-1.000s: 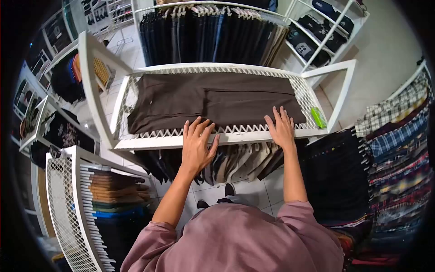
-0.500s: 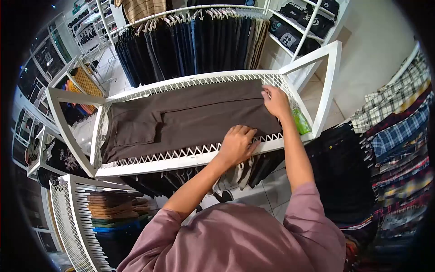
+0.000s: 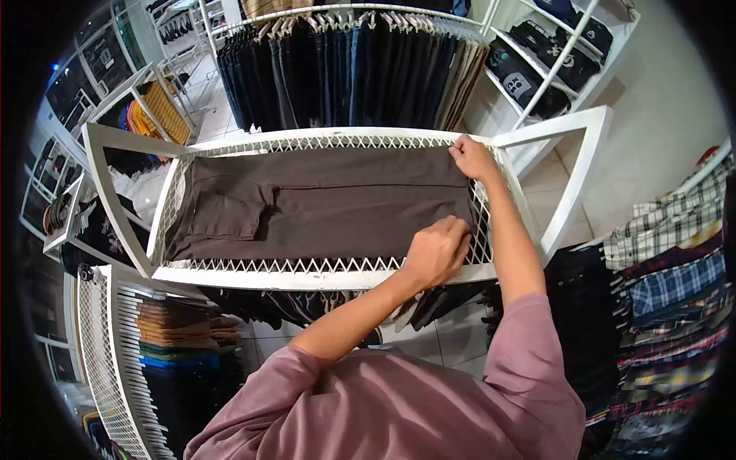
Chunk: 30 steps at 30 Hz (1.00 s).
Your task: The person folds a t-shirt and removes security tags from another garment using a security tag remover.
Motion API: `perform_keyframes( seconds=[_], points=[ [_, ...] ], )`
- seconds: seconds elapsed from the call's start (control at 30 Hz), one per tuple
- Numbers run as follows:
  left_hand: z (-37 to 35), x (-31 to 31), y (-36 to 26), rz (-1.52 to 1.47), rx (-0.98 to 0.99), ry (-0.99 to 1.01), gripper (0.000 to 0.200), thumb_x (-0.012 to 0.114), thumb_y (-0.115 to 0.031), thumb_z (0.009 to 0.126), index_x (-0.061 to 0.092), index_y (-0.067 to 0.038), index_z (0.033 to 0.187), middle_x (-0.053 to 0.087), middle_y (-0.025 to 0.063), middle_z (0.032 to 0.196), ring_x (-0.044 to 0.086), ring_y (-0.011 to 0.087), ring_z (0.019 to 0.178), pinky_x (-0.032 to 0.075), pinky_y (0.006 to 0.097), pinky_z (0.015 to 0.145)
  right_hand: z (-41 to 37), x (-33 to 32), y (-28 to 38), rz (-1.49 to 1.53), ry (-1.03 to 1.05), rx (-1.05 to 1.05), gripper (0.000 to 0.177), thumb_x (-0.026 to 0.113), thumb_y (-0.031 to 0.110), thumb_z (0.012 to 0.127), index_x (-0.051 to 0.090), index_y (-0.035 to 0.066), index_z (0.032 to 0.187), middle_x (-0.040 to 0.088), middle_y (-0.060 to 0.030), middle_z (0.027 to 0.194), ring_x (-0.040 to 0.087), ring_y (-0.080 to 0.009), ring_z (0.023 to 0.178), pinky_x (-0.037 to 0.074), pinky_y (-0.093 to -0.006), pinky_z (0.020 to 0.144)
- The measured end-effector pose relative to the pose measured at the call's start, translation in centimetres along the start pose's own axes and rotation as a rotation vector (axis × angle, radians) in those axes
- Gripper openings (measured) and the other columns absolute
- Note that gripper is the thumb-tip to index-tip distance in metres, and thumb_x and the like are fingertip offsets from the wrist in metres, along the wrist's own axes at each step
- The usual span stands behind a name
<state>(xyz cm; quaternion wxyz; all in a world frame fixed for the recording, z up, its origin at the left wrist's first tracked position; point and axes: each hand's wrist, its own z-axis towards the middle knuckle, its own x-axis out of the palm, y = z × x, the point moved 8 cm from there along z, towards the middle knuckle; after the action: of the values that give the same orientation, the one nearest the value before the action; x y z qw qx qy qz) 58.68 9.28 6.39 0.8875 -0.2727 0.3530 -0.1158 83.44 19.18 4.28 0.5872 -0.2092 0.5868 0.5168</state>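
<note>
White open shelves [image 3: 563, 57] behind hold folded dark garments; before me stands a white mesh-topped rack [image 3: 330, 278]. On its mesh lies a flat dark-brown cloth garment [image 3: 368, 207], which I judge light, soft and limp, best held by its end corners. My right hand [image 3: 475, 159] closes on the far corner; my left hand [image 3: 437, 249], curled, grips near the closer one.

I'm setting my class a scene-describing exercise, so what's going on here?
A person in a dusty-pink cloth top is handling a dark brown, folded cloth garment with both bare hands. It lies flat on a white metal mesh rack. The right hand is closed at the garment's far right corner; the left hand is closed near its near right corner. Behind the rack hangs a row of mostly dark trousers.
</note>
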Motion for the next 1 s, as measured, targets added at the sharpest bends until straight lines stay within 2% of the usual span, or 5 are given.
perform_keyframes(
  seconds=[0.13, 0.3, 0.43, 0.73, 1.0],
  points=[
    [-2.1, -8.4, 3.9, -0.399, -0.426, -0.2, 0.012, 0.061, -0.011, 0.095, 0.059, 0.001, 0.099, 0.064, 0.0101, 0.077, 0.062, 0.0152, 0.07, 0.051, 0.0322, 0.064, 2.2, -1.1, 4.4, 0.643, 0.207, -0.064, 0.015, 0.065, 0.016, 0.091, 0.069, 0.007, 0.102, 0.071, -0.0009, 0.094, 0.062, -0.009, 0.081, 0.05, -0.0268, 0.072],
    [-6.7, -19.7, 9.5, -0.674, -0.489, -0.639, 0.006, 0.055, -0.007, 0.097, 0.055, -0.001, 0.096, 0.053, -0.002, 0.079, 0.046, 0.0053, 0.072, 0.039, 0.023, 0.063, 3.4, -1.8, 17.2, 1.258, 0.756, -0.017, 0.034, 0.054, 0.025, 0.097, 0.069, 0.004, 0.119, 0.072, 0.0001, 0.1, 0.069, -0.0116, 0.087, 0.053, -0.0281, 0.075],
    [-11.4, -28.4, 13.4, -0.731, -0.543, -0.877, 0.007, 0.048, -0.007, 0.095, 0.052, -0.002, 0.093, 0.046, -0.0038, 0.082, 0.037, 0.0051, 0.074, 0.033, 0.0224, 0.066, 6.0, 0.8, 28.1, 0.953, 0.545, -0.208, 0.03, 0.073, 0.014, 0.09, 0.068, 0.006, 0.118, 0.071, 0.0022, 0.095, 0.065, -0.0056, 0.079, 0.047, -0.0179, 0.068],
    [-22.2, -42.9, 18.3, -0.049, -0.686, -1.153, 0.017, 0.047, -0.014, 0.093, 0.052, 0.002, 0.089, 0.042, 0.0013, 0.071, 0.036, 0.0113, 0.067, 0.033, 0.03, 0.062, 11.5, 17.2, 49.5, 0.924, 0.506, -0.454, 0.033, 0.073, 0.03, 0.095, 0.069, 0.0, 0.11, 0.071, -0.0018, 0.094, 0.063, -0.0109, 0.085, 0.05, -0.0271, 0.078],
    [-26.8, -45.4, 20.4, 0.847, -1.077, -0.685, 0.028, 0.058, -0.024, 0.086, 0.066, 0.003, 0.09, 0.063, 0.0208, 0.097, 0.058, 0.0382, 0.097, 0.048, 0.0482, 0.088, 8.0, 25.0, 55.7, 0.46, 0.165, -0.577, 0.035, 0.064, 0.039, 0.096, 0.068, 0.004, 0.1, 0.072, -0.0208, 0.087, 0.071, -0.0397, 0.089, 0.053, -0.0458, 0.081]
  ],
)
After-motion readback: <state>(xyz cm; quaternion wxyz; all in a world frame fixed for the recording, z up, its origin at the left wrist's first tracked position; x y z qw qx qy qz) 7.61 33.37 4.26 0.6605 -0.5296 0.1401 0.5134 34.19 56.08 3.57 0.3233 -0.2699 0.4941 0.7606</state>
